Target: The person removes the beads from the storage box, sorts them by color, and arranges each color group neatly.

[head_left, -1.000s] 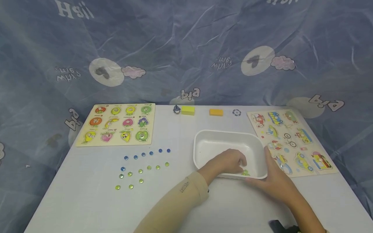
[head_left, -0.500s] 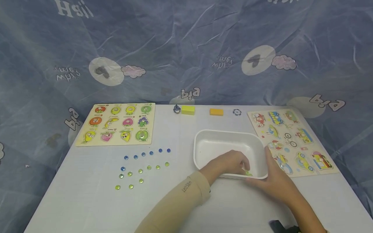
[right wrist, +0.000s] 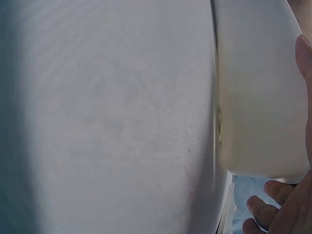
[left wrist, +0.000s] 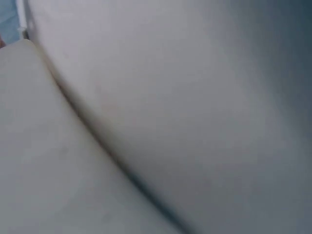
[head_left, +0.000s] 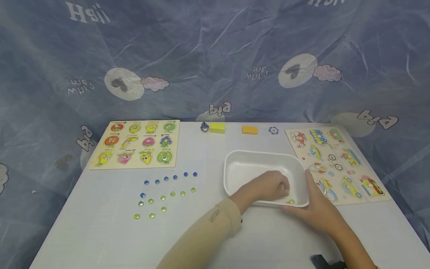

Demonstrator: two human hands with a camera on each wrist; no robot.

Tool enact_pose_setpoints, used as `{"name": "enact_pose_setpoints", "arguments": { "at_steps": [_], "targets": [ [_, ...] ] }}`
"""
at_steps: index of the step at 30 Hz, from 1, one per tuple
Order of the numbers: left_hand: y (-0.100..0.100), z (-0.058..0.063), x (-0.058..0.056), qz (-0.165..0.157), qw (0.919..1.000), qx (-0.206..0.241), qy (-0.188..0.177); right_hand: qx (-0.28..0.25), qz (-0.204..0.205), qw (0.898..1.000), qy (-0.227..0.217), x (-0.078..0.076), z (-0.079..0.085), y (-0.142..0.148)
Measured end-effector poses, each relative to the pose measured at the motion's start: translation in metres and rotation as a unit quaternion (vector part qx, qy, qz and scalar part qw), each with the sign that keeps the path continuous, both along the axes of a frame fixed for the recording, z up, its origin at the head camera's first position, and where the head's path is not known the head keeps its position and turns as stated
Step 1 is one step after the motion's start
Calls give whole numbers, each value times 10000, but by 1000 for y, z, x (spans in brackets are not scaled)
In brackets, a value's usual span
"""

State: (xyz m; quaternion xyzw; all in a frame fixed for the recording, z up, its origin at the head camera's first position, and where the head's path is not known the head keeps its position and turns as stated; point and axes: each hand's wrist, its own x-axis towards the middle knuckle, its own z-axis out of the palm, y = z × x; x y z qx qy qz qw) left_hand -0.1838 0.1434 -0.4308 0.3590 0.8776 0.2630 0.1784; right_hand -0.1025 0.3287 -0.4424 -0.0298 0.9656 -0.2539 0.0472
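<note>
My left hand [head_left: 268, 185] reaches down into the white plastic tray [head_left: 258, 152], fingers curled. Thumb and forefinger seem to pinch a green glass bead, mostly hidden by the fingers. Just below them, a few green beads [head_left: 290, 201] lie at the tray's front right corner. My right hand [head_left: 317, 209] holds that corner, thumb by the front rim and fingers along the right side. The right wrist view shows the thumb [right wrist: 303, 53] against the tray wall [right wrist: 263, 97]. In the left wrist view there are mainly pale, blurred surfaces.
Left of the tray, blue glass beads [head_left: 175, 177] and green ones [head_left: 173, 194] lie in loose rows. A fruit puzzle board [head_left: 134, 149] is at back left, a vehicle puzzle board [head_left: 336, 164] at right. Yellow [head_left: 217, 128] and orange blocks [head_left: 249, 130] stand along the back.
My left hand has shifted slightly right inside the tray and its fingers have drawn up from the green beads, fewer of which show below. The right hand stays on the tray.
</note>
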Motion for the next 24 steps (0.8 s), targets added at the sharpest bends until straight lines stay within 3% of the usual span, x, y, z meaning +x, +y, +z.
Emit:
{"name": "enact_pose_setpoints", "arguments": {
  "at_steps": [5, 11, 18, 21, 24],
  "targets": [
    [-13, 18, 2, 221, 9979, 505, 354, 28, -6, 10000, -3, 0, 0, -2],
    [-43, 59, 10, 220, 9893, 1361, 481, 182, -59, 9998, -60, 0, -1, -1],
    [-99, 106, 28, 356, 9699, 2350, 522, 95, -98, 9998, -120, 0, -2, -1],
    [-128, 116, 35, 649, 9639, 2510, 602, 54, -101, 9999, -67, 0, -2, -2],
    [-158, 118, 40, 1071, 9579, 2580, 662, 47, -115, 9999, -49, 1, -2, -2]
  ]
}}
